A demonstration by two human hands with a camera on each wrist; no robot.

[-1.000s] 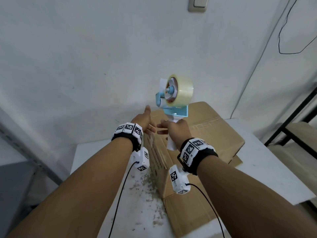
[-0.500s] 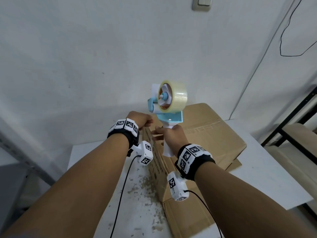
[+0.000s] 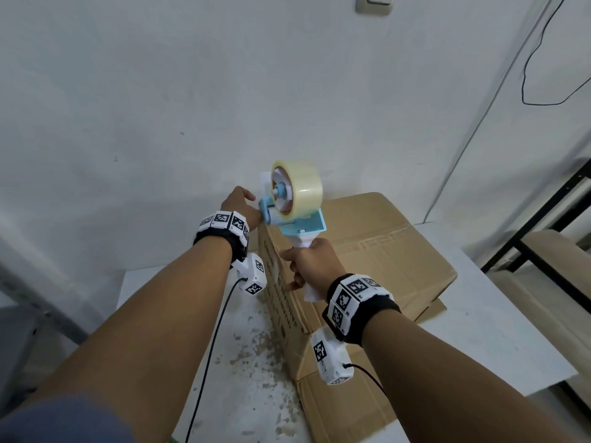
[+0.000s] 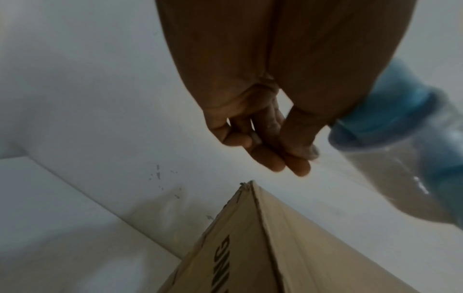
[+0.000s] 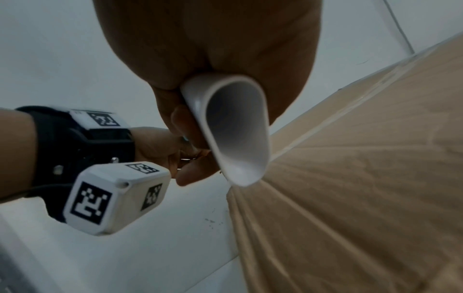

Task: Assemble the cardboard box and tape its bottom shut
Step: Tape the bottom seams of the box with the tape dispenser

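Note:
A brown cardboard box (image 3: 367, 251) lies on the white table (image 3: 499, 318), its flaps closed on top with a seam across. My right hand (image 3: 311, 262) grips the white handle (image 5: 235, 128) of a blue tape dispenser (image 3: 297, 199) carrying a clear roll, held above the box's far left corner. Just left of the dispenser's front, my left hand (image 3: 240, 203) is raised. In the left wrist view its thumb and fingertips (image 4: 288, 156) pinch the end of a clear tape strip (image 4: 363, 178) that runs to the dispenser (image 4: 391, 111), above the box corner (image 4: 250, 247).
The white wall stands close behind the box. A black metal shelf frame (image 3: 550, 225) is at the right, past the table edge. Brown crumbs (image 3: 256, 346) litter the tabletop left of the box. A dark cable (image 3: 543, 100) hangs on the wall.
Both hands and the dispenser have shifted left and farther away, toward the box's far left corner. My left hand's fingers went from spread to pinched on the tape end.

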